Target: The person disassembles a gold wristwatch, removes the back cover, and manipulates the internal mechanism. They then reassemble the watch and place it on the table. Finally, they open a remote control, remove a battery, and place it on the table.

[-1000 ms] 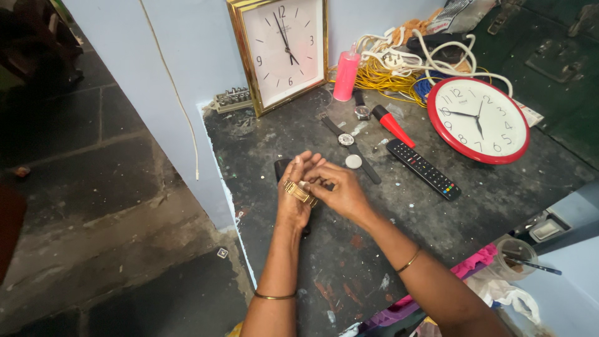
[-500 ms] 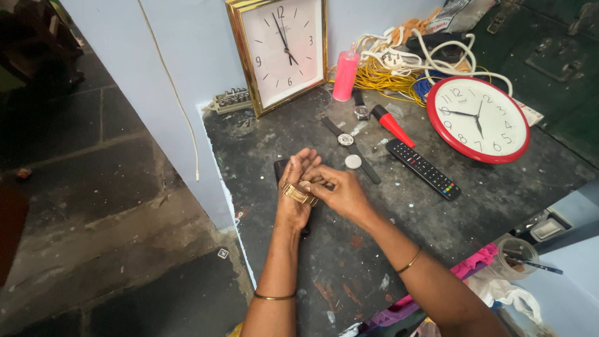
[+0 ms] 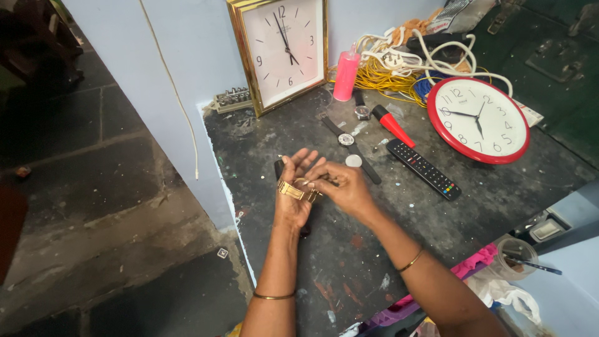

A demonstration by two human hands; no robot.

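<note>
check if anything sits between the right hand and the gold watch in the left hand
Nothing visible does. The gold watch lies across the left hand, and the right hand already meets it at the band, fingers touching. The wristwatches and remote lie further back on the bench.

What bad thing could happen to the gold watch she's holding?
The left hand and right hand hold the gold watch in the air close to the table's edge, so it might slip and fall to the stone floor. A small part could also drop and get lost among the specks on the dark tabletop.
</note>
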